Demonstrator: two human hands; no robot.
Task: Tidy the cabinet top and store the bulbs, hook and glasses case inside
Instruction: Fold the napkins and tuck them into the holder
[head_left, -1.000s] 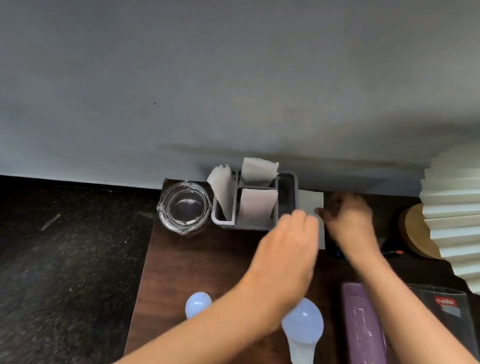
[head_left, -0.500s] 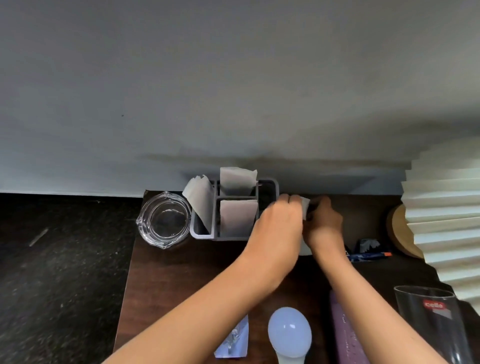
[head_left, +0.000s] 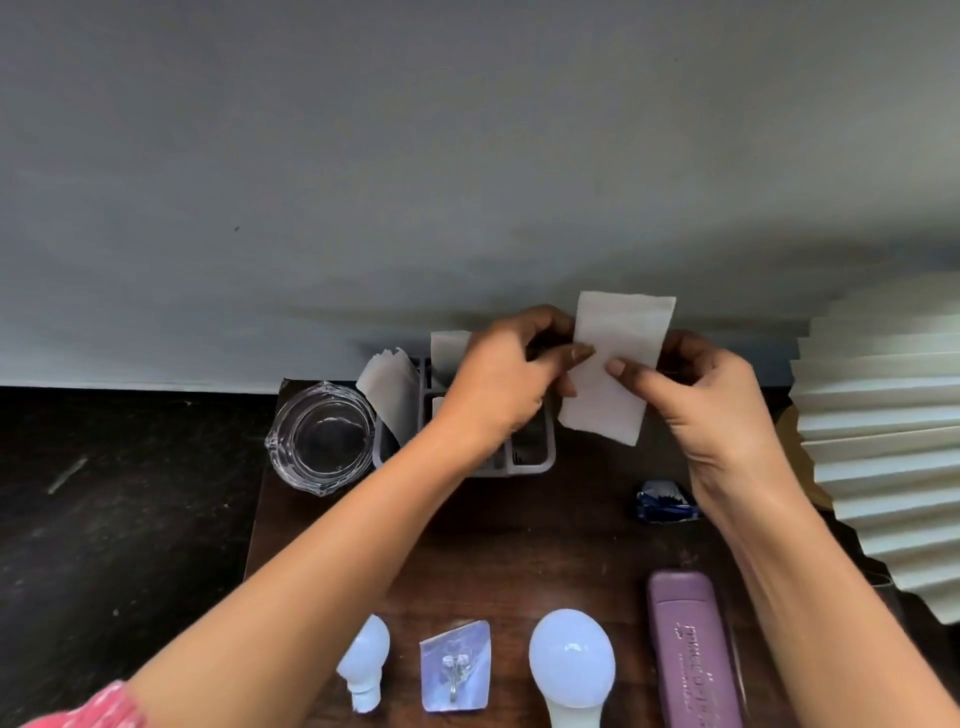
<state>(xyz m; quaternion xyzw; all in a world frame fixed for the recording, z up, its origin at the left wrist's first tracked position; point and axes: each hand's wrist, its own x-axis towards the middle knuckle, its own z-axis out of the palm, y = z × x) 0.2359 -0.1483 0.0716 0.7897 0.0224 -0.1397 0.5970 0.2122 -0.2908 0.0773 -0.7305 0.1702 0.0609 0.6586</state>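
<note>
Holding white paper slip (head_left: 615, 364) pinched by left hand (head_left: 498, 384) and right hand (head_left: 722, 410) above grey organizer (head_left: 535, 457) | bulbs (head_left: 571, 662), hook (head_left: 456, 670), glasses case (head_left: 693, 654) lay untouched on worktop (head_left: 519, 530) | advice: fold squarely, slot upright.

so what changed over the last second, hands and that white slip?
Both hands came up off the cabinet top. The white paper slip, earlier lying beside the grey organiser, is now lifted clear, pinched between left hand and right hand. Unchanged: glass ashtray, two bulbs, hook and purple glasses case lie untouched; apparent shifts look like head motion.
</note>
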